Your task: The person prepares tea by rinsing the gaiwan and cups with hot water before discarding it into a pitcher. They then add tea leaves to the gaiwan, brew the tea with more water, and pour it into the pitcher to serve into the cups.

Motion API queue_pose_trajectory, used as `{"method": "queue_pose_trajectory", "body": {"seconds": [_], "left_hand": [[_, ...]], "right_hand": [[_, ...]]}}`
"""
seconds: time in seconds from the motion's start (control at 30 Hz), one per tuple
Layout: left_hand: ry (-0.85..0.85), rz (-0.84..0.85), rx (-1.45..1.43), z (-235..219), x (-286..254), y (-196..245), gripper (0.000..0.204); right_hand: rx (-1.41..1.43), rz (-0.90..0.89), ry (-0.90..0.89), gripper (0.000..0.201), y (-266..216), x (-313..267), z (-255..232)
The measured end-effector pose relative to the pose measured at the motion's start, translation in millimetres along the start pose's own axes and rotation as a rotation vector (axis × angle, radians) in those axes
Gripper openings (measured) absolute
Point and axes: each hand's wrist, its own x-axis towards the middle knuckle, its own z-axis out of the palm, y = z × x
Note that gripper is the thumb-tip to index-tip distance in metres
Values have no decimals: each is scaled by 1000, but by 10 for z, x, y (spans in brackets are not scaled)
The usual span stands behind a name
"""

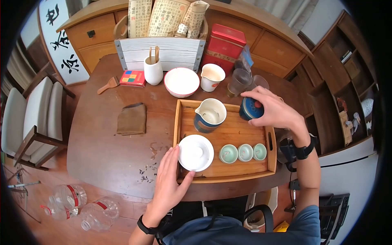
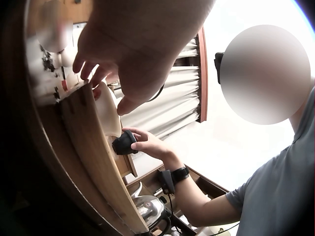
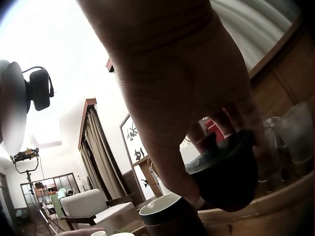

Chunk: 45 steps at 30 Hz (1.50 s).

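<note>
My right hand (image 1: 274,108) grips a dark blue lidded teapot (image 1: 247,109) with a red knob over the tray's back right corner, fingers along its far side and thumb at its near side. The teapot (image 3: 229,172) fills the palm in the right wrist view. At the front left of the wooden tray (image 1: 222,178), my left hand (image 1: 168,179) holds a white bowl (image 1: 185,162) with a raised centre, fingers on its left rim and thumb at its front. Between the hands stands a blue spouted pitcher (image 1: 204,125). Pale green cups (image 1: 228,154) sit in a row.
Behind the tray stand a white bowl with red rim (image 1: 181,81), a white pitcher (image 1: 210,85), drinking glasses (image 1: 239,83), a utensil holder (image 1: 153,72) and a red tin (image 1: 223,47). Left are a folded brown cloth (image 1: 131,120) and scattered tea leaves (image 1: 146,175).
</note>
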Motion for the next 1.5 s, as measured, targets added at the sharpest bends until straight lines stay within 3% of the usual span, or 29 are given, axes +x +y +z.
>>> {"method": "queue_pose_trajectory", "body": {"seconds": [0.13, 0.27, 0.4, 0.6, 0.73, 0.77, 0.87, 1.27, 1.5], "left_hand": [[3, -2, -16, 2, 4, -12, 80], [9, 9, 2, 12, -1, -11, 80], [8, 3, -3, 22, 7, -10, 80], [14, 3, -8, 33, -7, -42, 81], [18, 20, 1, 36, -16, -39, 81], [17, 15, 4, 36, -19, -35, 81], [17, 17, 7, 40, 3, -28, 80], [-2, 7, -6, 11, -3, -40, 80], [-10, 6, -10, 7, 3, -47, 80]], "right_hand": [[34, 22, -99, 78, 92, 63, 280], [-4, -67, 78, 76, 39, 5, 45], [18, 22, 72, 73, -177, -85, -294], [-33, -13, -47, 77, 71, 4, 163], [23, -117, 93, 75, -202, 10, -206], [58, -62, 64, 74, -378, 13, -323], [136, -187, 84, 74, -539, 131, -336], [88, -299, -81, 81, -616, 620, 205], [1, -257, -135, 81, -656, 629, 294]]}}
